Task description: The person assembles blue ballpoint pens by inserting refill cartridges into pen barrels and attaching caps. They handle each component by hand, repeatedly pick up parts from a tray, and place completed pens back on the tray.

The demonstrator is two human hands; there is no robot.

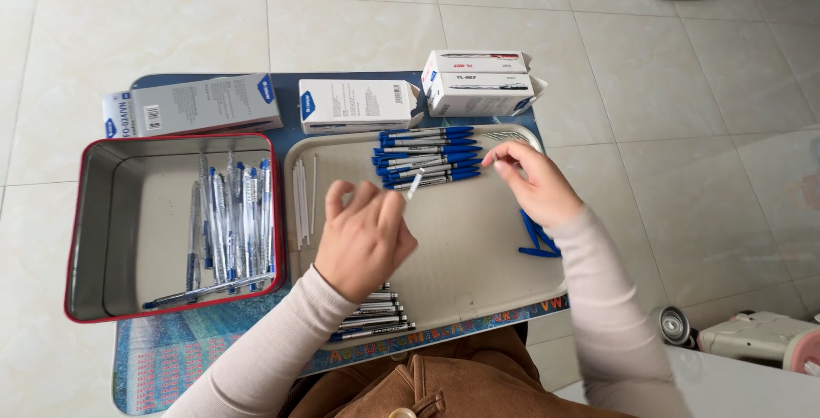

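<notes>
Tiled floor, low blue tabletop [295, 128] carrying a beige tray [478, 247]. Left hand [363, 239] over tray centre, fingers half curled, pinching a clear pen barrel [413, 186] that points toward 1 o'clock. Right hand [534, 183] at 2 o'clock of the left — fingertips pinched together, whatever they hold too small to tell. Row of blue-capped pens [427, 157] at tray's 12 o'clock, just beside the barrel tip. Red-rimmed metal tin [94, 239] at 9 o'clock holds finished pens. White pen boxes [478, 83] at 12 o'clock.
</notes>
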